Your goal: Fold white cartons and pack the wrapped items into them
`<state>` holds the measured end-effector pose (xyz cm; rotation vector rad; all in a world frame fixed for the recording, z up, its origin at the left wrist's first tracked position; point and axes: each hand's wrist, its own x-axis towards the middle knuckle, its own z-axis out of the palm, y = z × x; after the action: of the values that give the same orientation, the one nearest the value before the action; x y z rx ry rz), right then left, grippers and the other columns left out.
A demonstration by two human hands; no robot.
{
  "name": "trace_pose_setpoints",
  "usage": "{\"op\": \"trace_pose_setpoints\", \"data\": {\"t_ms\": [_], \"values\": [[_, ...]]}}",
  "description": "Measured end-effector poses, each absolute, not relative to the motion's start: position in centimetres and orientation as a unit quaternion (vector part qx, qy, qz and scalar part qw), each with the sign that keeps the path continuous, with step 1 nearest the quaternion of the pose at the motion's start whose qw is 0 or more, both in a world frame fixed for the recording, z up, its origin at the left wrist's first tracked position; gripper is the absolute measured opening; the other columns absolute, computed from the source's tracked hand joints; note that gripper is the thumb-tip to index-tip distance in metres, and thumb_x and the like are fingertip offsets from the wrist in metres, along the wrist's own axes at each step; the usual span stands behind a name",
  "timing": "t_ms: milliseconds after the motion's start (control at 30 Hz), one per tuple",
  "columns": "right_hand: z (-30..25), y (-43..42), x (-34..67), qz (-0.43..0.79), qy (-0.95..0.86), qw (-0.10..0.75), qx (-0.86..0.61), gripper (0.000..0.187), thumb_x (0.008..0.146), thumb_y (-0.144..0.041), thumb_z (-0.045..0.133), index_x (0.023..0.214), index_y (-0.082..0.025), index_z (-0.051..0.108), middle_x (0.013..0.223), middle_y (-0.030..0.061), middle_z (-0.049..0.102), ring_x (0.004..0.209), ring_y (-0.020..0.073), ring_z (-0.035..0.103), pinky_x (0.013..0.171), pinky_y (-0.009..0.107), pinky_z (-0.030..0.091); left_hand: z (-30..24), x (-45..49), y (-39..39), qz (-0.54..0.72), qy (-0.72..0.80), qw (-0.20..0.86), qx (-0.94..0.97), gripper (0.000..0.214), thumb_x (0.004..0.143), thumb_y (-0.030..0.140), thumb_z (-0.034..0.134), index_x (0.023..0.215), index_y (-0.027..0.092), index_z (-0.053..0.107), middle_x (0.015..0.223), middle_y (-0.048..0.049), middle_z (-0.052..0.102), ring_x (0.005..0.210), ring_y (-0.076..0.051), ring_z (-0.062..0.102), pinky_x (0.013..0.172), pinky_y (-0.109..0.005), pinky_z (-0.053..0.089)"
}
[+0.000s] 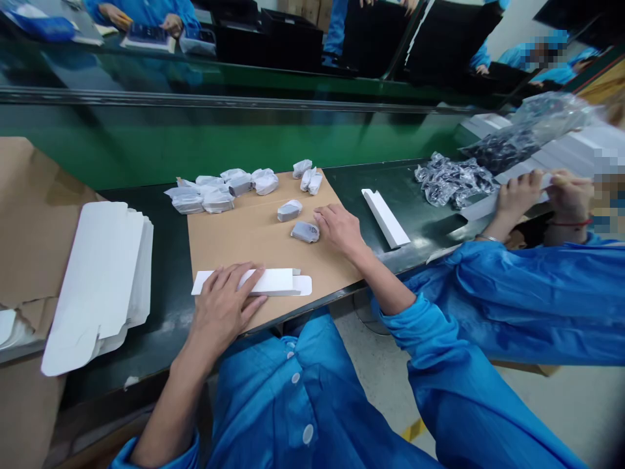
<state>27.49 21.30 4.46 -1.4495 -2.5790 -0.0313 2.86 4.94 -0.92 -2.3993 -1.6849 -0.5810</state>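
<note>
My left hand (222, 306) lies over a long, narrow white box (276, 280), its fingers across the top and the thumb along the near side. The box's right end is open, with a flap sticking out. My right hand (339, 228) reaches over the cardboard sheet (254, 238), fingers stretched out at the right end of a small grey item in a thin wrapper (305, 232). Whether the fingertips touch it, I cannot tell. Just behind lies another wrapped item (290, 210). More wrapped pieces (215, 195) are grouped along the sheet's back edge.
At left is a stack of flat white cartons (102, 280) beside a brown cardboard box (34, 221). A folded white box (385, 218) lies right of the sheet. Beyond it are clear plastic bags (454, 182) and a co-worker's hands (525, 198). A green barrier (244, 140) runs behind.
</note>
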Motion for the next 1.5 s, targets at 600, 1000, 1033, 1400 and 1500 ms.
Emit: {"op": "trace_pose_setpoints", "data": {"t_ms": [600, 1000, 1033, 1400, 1500], "values": [[5.8, 11.1, 27.6, 0.133, -0.94, 0.193, -0.249, 0.04, 0.094, -0.016, 0.047, 0.133, -0.015, 0.049, 0.123, 0.0151, 0.059, 0.114, 0.0245, 0.055, 0.099, 0.044, 0.05, -0.1, 1.0, 2.5, -0.268, -0.587, 0.164, -0.746, 0.056, 0.089, 0.035, 0.062, 0.141, 0.023, 0.047, 0.107, -0.0099, 0.072, 0.091, -0.027, 0.062, 0.077, -0.039, 0.04], [7.6, 10.7, 26.2, 0.308, -0.86, 0.271, -0.304, 0.045, 0.084, -0.01, 0.061, 0.128, -0.021, 0.054, 0.121, 0.0099, 0.059, 0.115, 0.0189, 0.058, 0.094, 0.035, 0.056, -0.3, 2.1, 1.3, -0.325, -0.582, 0.187, -0.722, 0.078, 0.081, 0.024, 0.071, 0.15, 0.022, 0.034, 0.106, -0.0143, 0.069, 0.091, -0.03, 0.06, 0.076, -0.039, 0.044], [7.7, 10.5, 26.1, 0.351, -0.84, 0.275, -0.309, 0.043, 0.083, -0.011, 0.063, 0.125, -0.021, 0.056, 0.118, 0.0081, 0.061, 0.111, 0.0173, 0.061, 0.092, 0.033, 0.057, -0.4, 2.3, 1.3, -0.327, -0.578, 0.193, -0.722, 0.079, 0.081, 0.024, 0.071, 0.15, 0.022, 0.034, 0.106, -0.0142, 0.069, 0.091, -0.03, 0.061, 0.076, -0.039, 0.043], [8.8, 9.7, 26.0, 0.477, -0.781, 0.198, -0.351, 0.067, 0.087, -0.025, 0.062, 0.148, -0.026, 0.034, 0.116, 0.0051, 0.068, 0.078, 0.0121, 0.064, 0.071, 0.029, 0.056, -0.9, 3.9, 1.4, -0.361, -0.579, 0.22, -0.697, 0.072, 0.083, 0.027, 0.069, 0.147, 0.023, 0.039, 0.104, -0.0119, 0.07, 0.089, -0.027, 0.062, 0.078, -0.038, 0.042], [8.3, 9.3, 25.9, 0.465, -0.794, 0.138, -0.366, 0.082, 0.086, -0.026, 0.063, 0.154, -0.03, 0.019, 0.113, 0.0054, 0.068, 0.059, 0.0088, 0.054, 0.061, 0.027, 0.052, -1.1, 4.2, 1.7, -0.366, -0.586, 0.218, -0.69, 0.068, 0.084, 0.03, 0.068, 0.146, 0.023, 0.041, 0.103, -0.0112, 0.07, 0.089, -0.026, 0.061, 0.076, -0.037, 0.04]]}}
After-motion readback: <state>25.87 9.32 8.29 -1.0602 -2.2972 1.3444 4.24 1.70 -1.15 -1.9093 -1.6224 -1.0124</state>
